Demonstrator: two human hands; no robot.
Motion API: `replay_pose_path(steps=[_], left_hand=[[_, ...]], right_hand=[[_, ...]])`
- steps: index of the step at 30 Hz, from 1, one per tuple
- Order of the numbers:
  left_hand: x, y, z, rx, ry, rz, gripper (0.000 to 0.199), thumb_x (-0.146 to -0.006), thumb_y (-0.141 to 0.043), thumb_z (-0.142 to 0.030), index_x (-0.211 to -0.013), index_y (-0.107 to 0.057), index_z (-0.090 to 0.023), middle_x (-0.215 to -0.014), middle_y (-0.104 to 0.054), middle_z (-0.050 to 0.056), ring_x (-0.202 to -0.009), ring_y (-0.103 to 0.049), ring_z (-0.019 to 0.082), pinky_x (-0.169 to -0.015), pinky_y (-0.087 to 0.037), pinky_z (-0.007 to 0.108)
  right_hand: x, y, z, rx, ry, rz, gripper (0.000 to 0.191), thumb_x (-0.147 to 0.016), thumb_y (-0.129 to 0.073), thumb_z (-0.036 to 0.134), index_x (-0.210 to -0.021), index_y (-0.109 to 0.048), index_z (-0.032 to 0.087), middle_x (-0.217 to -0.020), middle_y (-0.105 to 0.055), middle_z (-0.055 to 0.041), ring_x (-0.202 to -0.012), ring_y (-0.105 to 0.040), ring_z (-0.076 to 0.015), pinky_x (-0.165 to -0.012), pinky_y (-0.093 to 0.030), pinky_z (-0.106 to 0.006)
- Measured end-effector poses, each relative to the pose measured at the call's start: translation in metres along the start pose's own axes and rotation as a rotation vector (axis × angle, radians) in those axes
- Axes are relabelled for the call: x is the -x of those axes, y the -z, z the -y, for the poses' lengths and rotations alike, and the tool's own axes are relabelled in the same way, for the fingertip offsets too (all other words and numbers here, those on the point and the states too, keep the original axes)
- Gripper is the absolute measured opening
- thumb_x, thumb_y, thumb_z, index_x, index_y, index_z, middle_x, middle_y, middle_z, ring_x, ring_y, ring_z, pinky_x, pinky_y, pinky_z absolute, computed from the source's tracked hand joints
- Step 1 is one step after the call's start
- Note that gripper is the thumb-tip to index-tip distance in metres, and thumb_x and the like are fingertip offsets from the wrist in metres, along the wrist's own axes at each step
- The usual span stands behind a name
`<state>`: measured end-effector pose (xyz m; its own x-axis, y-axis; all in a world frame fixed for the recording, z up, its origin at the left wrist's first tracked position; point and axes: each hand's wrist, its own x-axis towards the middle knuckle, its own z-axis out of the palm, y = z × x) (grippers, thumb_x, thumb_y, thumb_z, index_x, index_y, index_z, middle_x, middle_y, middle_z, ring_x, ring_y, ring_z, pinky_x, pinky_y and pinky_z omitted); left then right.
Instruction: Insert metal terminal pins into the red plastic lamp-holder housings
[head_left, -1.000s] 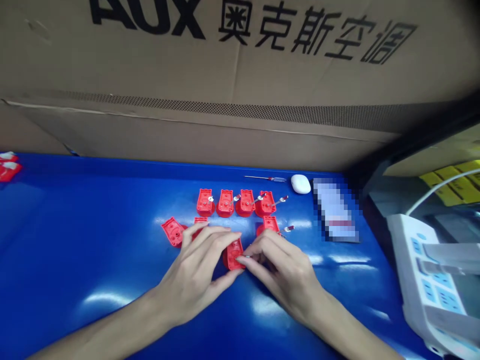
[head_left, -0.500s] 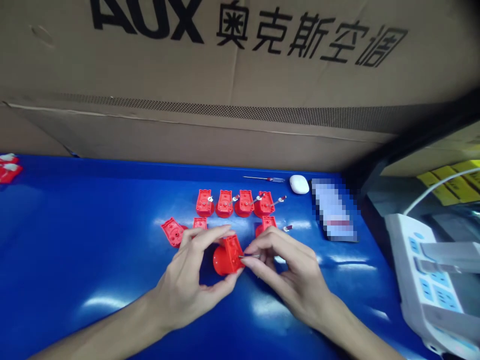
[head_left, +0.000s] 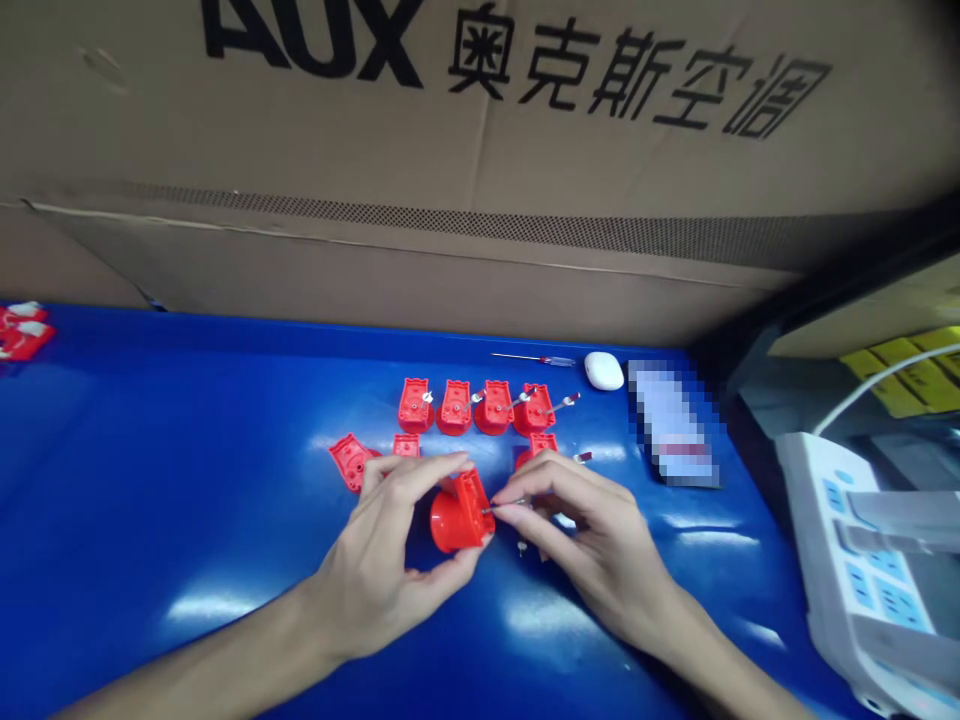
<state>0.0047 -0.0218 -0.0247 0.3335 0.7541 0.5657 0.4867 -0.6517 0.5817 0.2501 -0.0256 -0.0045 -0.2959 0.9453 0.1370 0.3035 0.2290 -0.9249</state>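
Between the thumb and fingers of my left hand [head_left: 397, 540] is a red plastic part [head_left: 451, 518], a round cup with a flat housing facing right. My right hand [head_left: 577, 520] pinches a thin metal rod [head_left: 514, 503] whose tip meets the housing's face. A small white piece [head_left: 523, 548] shows below my right fingers. Beyond my hands stands a row of like red parts [head_left: 493, 405], several with thin rods sticking out to the right. Nearer ones include a tilted red part [head_left: 351, 460] and two partly hidden behind my hands.
Behind the row lie a small screwdriver [head_left: 536, 359], a white rounded case [head_left: 604, 371] and a phone [head_left: 675, 425]. A white power strip [head_left: 862, 560] with a cable stands at the right edge. More red and white pieces [head_left: 26, 332] sit far left. A cardboard box [head_left: 450, 270] walls off the back.
The view has shifted slightly, so things appear a little further right. My left hand still holds the red part, and the rod stays at its face. The small white piece now shows below my right fingers.
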Motion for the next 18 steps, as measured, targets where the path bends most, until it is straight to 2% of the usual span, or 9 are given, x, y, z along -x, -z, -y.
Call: replay_pose_path(steps=[6,11,18], left_hand=[[-0.0013,0.0012,-0.0015,0.007,0.006,0.018,0.068,-0.092,-0.084,-0.017,-0.152,-0.054,-0.018,-0.13,-0.079,0.012,-0.113,-0.075,0.026,-0.102,-0.056,0.047],[-0.0009,0.002,-0.0021,-0.002,0.015,0.025,0.066,-0.093,-0.082,-0.018,-0.152,-0.054,-0.022,-0.128,-0.08,0.01,-0.109,-0.077,0.027,-0.1,-0.057,0.048],[-0.0011,0.0026,-0.0018,0.009,0.009,0.049,0.065,-0.094,-0.082,-0.018,-0.152,-0.053,-0.02,-0.129,-0.079,0.01,-0.109,-0.076,0.026,-0.102,-0.055,0.049]], right_hand=[[0.0001,-0.0036,0.0013,0.1,0.148,-0.035,0.004,-0.108,-0.073,0.021,-0.111,-0.074,0.023,-0.097,-0.074,-0.0029,-0.085,-0.071,-0.0182,-0.075,-0.055,-0.031],[0.0002,-0.0062,0.0,0.159,0.203,-0.056,0.002,-0.108,-0.073,0.021,-0.106,-0.071,0.022,-0.095,-0.073,-0.0036,-0.084,-0.071,-0.0191,-0.074,-0.056,-0.032],[0.0011,-0.0074,0.0009,0.189,0.211,-0.062,0.007,-0.109,-0.071,0.022,-0.103,-0.068,0.021,-0.093,-0.072,-0.0039,-0.082,-0.07,-0.0189,-0.072,-0.054,-0.032]])
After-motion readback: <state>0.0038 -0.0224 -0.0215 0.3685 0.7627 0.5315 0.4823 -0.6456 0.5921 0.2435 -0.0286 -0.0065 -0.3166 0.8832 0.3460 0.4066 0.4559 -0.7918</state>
